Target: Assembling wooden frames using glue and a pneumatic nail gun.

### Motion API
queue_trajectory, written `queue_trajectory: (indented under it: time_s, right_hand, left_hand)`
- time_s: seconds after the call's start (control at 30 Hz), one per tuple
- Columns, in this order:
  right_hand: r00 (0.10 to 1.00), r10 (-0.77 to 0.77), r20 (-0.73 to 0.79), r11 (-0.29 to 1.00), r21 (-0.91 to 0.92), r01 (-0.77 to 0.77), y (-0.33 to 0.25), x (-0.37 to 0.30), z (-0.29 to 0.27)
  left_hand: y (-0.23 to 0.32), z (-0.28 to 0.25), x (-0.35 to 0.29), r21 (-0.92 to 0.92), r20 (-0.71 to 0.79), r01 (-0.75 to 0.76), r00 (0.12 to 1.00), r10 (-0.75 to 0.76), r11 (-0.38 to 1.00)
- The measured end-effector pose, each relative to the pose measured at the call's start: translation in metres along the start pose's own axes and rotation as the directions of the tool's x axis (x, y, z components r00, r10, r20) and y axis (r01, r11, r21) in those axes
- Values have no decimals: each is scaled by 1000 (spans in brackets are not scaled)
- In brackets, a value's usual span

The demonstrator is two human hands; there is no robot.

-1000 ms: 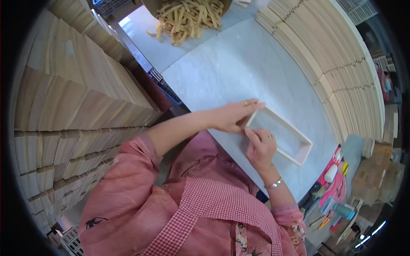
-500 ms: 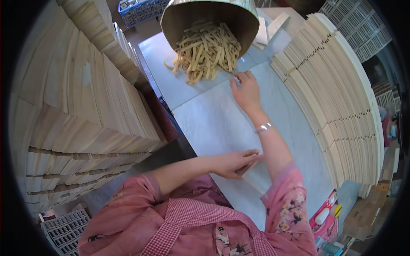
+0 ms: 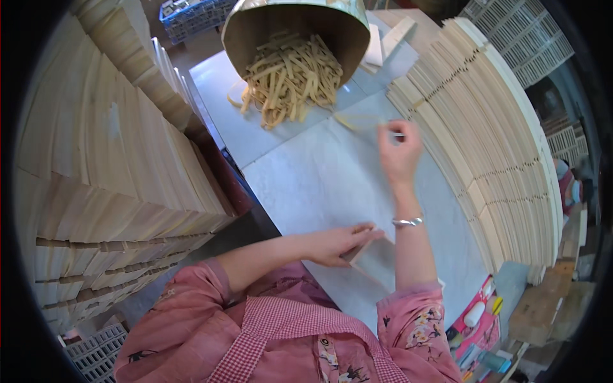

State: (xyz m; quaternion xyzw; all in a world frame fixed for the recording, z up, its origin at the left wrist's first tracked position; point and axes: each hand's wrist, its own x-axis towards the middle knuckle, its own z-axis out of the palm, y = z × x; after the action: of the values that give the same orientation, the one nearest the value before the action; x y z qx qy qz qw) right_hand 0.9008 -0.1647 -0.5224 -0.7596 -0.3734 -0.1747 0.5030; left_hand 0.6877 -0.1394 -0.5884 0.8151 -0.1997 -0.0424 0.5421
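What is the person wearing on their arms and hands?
Both hands are bare, no gloves. The left hand comes from a plain pink sleeve pushed up past the elbow. The right hand has a silver bracelet at the wrist and a pink flowered sleeve pushed up high.

Shallow pale wooden tray (image 3: pixel 377 258) flat on table; thin wood strip (image 3: pixel 361 121) lifted.

A pale, matt, faintly mottled sheet is seen covering the tabletop (image 3: pixel 319 179). Bare, unvarnished light wood is being shown by the stacked slats (image 3: pixel 485 127), the small tray (image 3: pixel 377 258) and the strips (image 3: pixel 287 76). A dull metallic sheen is being given off by the drum (image 3: pixel 297 25). A shiny metal bracelet (image 3: pixel 407 222) is being worn; the sleeves (image 3: pixel 408 319) are soft printed cloth.
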Motion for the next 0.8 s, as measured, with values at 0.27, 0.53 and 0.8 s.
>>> queue_trajectory:
  time_s: [0.27, 0.53, 0.8]
  right_hand:
    - [891, 435, 131, 886, -236, -398, -11, -59, -125]
    - [748, 390, 537, 917, -149, -371, -23, -115, -126]
    - [746, 282, 604, 944, -35, -328, -61, -133, -145]
  left_hand:
    - [5, -9, 4, -96, -10, 48, 999, -49, 994]
    - [17, -7, 0, -72, -41, 210, 976, -213, 975]
    - [21, -15, 8, -56, 51, 258, 966, -255, 965]
